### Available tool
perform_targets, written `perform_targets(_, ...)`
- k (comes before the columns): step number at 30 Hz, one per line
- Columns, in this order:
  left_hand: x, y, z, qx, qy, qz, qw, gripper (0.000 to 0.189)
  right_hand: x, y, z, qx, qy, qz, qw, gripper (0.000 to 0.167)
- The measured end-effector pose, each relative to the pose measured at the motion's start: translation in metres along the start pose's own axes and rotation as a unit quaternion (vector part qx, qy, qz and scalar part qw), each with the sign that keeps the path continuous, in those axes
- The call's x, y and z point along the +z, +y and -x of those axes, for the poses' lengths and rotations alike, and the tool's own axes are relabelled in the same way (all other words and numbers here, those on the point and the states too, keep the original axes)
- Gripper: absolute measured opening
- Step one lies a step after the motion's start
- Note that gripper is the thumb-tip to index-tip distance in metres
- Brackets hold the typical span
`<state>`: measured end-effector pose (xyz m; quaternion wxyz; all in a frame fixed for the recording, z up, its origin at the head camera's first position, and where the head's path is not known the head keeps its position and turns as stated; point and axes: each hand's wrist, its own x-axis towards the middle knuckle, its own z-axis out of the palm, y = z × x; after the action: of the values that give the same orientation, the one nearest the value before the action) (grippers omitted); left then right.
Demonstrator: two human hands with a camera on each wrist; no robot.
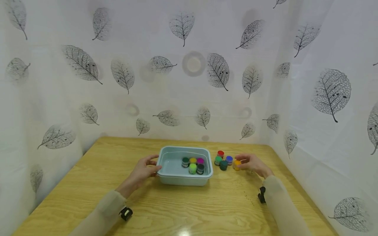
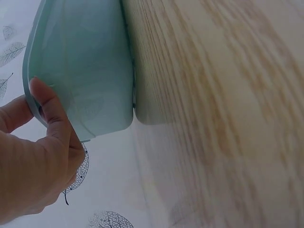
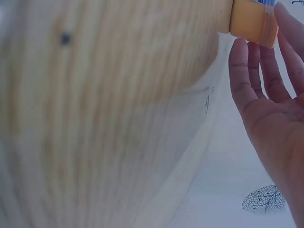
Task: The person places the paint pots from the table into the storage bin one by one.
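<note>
My left hand (image 1: 145, 168) pinches the left rim of a pale blue-green plastic tub (image 1: 184, 181), thumb and fingers at its edge. In the left wrist view the hand (image 2: 47, 147) has fingers on both sides of the tub's rim (image 2: 27, 71). Several small paint jars stand in the tub, among them a lime green jar (image 1: 193, 168) and a magenta one (image 1: 200, 161). My right hand (image 1: 253, 164) pinches an orange paint jar (image 1: 237, 165) on the table, thumb in front and fingers behind. The right wrist view shows the orange jar's side (image 3: 247, 19) against the fingertips.
Left of the right hand stand a blue jar (image 1: 229, 159), a red jar (image 1: 220, 153), a green jar (image 1: 218, 160) and a dark green jar (image 1: 223, 165), close together. The wooden table (image 1: 183, 209) is enclosed by white leaf-print curtains (image 1: 189, 95) at the back and sides.
</note>
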<state>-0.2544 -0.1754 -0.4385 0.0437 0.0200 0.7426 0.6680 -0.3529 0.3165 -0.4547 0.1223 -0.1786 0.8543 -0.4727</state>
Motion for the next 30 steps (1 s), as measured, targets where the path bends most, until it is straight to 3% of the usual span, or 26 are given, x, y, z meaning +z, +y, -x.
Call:
perform_targets(16,-0.0011,-0.0018,-0.0007,0.000,0.002,0.014,0.9999,0.061,0.0029,-0.0045,-0.0039,0.015,-0.002,0.045,0.9989,0.049)
perform_targets(30,0.0008,-0.0007,0.0005,0.000,0.001,0.011,0.9999,0.059,-0.0024,-0.0063,0.0040,0.025,-0.002,0.004,0.9997,0.056)
